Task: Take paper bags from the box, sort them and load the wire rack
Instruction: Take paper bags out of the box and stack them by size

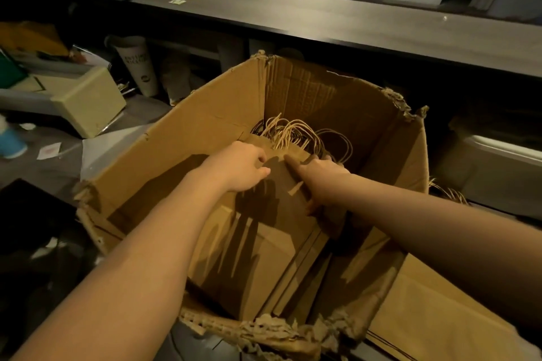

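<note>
A torn, open cardboard box (205, 123) stands in front of me. Inside it lies a stack of flat brown paper bags (264, 243) with twisted paper handles (289, 132) bunched at the far end. My left hand (240, 167) grips the top left edge of the stack, fingers curled over it. My right hand (321, 176) holds the stack's right edge, with the index finger stretched across the top bag and the other fingers wrapped under the side. No wire rack is in view.
A dark counter (352, 20) runs across the back. A tall white paper cup (137, 67) and a beige box (88, 99) sit at the left. More flat brown bags (440, 311) lie outside the box at the lower right. A white tub (498, 161) stands at the right.
</note>
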The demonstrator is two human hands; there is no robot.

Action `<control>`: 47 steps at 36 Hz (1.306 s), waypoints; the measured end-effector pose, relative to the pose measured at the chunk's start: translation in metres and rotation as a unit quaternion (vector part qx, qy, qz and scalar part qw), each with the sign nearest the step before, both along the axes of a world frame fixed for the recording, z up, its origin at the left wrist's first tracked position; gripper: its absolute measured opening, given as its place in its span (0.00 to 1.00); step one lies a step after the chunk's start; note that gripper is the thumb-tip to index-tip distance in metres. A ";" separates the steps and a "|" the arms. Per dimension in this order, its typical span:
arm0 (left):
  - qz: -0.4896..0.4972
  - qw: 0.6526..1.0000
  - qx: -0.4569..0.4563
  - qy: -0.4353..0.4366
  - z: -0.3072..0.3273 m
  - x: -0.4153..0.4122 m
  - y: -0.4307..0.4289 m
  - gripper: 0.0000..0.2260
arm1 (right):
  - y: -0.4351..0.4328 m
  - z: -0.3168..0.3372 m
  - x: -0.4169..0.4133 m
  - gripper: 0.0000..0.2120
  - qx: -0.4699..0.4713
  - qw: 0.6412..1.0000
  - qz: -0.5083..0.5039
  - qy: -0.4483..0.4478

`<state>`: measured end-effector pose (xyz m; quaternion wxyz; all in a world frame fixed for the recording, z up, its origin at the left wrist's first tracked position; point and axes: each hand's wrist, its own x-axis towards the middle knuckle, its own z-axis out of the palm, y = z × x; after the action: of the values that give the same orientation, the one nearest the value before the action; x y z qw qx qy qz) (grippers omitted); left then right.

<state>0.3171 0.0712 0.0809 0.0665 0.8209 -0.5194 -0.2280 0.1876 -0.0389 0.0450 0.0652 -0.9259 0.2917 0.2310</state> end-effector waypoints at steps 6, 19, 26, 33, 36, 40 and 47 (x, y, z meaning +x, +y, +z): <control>0.009 1.000 0.004 0.001 0.000 0.001 -0.001 0.19 | -0.006 0.006 0.005 0.56 0.000 0.995 -0.056 -0.085; 0.070 0.997 -0.027 -0.035 0.001 0.011 0.001 0.27 | -0.003 0.030 -0.002 0.38 0.042 0.915 0.012 -0.402; 0.104 0.993 -0.025 -0.050 -0.005 0.013 0.002 0.26 | 0.002 0.035 -0.004 0.35 0.026 0.914 0.073 -0.398; 0.171 0.985 -0.035 -0.017 -0.010 0.025 0.001 0.30 | 0.006 0.043 -0.010 0.29 0.227 0.848 0.033 -0.477; 0.194 0.980 -0.040 -0.002 -0.013 0.028 0.000 0.32 | 0.006 0.045 -0.011 0.25 0.253 0.827 0.002 -0.502; 0.231 0.972 -0.043 0.021 -0.016 0.034 0.002 0.34 | 0.006 0.047 -0.011 0.18 0.270 0.779 -0.050 -0.564; 0.279 0.956 -0.082 0.030 -0.015 0.038 0.005 0.32 | 0.002 0.048 -0.008 0.13 0.242 0.728 -0.132 -0.627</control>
<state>0.3551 0.0758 0.0663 0.2102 0.9176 -0.2841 -0.1818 0.1795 -0.0368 0.0934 0.4850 -0.7652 0.2374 -0.3505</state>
